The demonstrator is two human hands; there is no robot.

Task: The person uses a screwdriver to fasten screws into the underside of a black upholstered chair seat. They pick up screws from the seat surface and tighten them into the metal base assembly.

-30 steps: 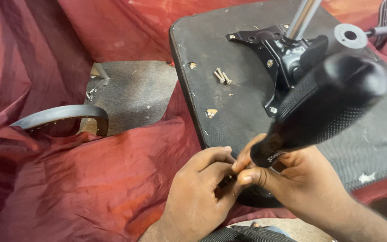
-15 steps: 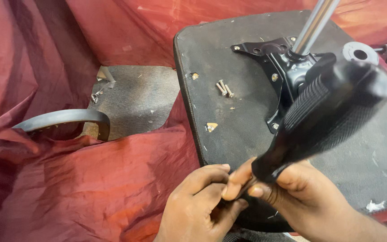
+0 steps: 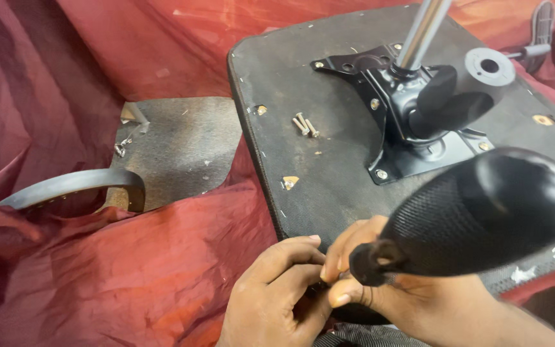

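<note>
We've got a black textured armrest pad (image 3: 483,215) in the right hand (image 3: 412,302), its narrow end sitting at the near edge of the upturned chair seat (image 3: 329,193). Right fingers (image 3: 345,247) are curled round that narrow end, closed on it; left hand (image 3: 277,295) is pressed in beside, fingers (image 3: 297,254) bent and pinched at the same spot, touching the right thumb. Whether the left holds a small part there we can't tell, the knuckles hide it.

Vs half a sec ago: the pad has swung lower and more level, so it now lies across the seat's near right corner instead of rising steeply over the mechanism. Both hands have kept to the same spot on the near edge, w/ the grip unchanged. The view has also shifted, so the seat plate shows whole now. We read that as the pad's end being lined up at the seat edge, w/ no fixing seen yet.

Outward: black mounting plate (image 3: 412,138) w/ the chrome gas cylinder (image 3: 422,29) stands toward the far side of the seat, a round black knob (image 3: 489,64) beside it. Two loose screws (image 3: 304,124) lie on the seat nr its left edge. Red cloth (image 3: 97,270) covers the floor all around; a second curved armrest (image 3: 75,186) lies on it well to the left, by a bare floor patch (image 3: 181,151).
</note>
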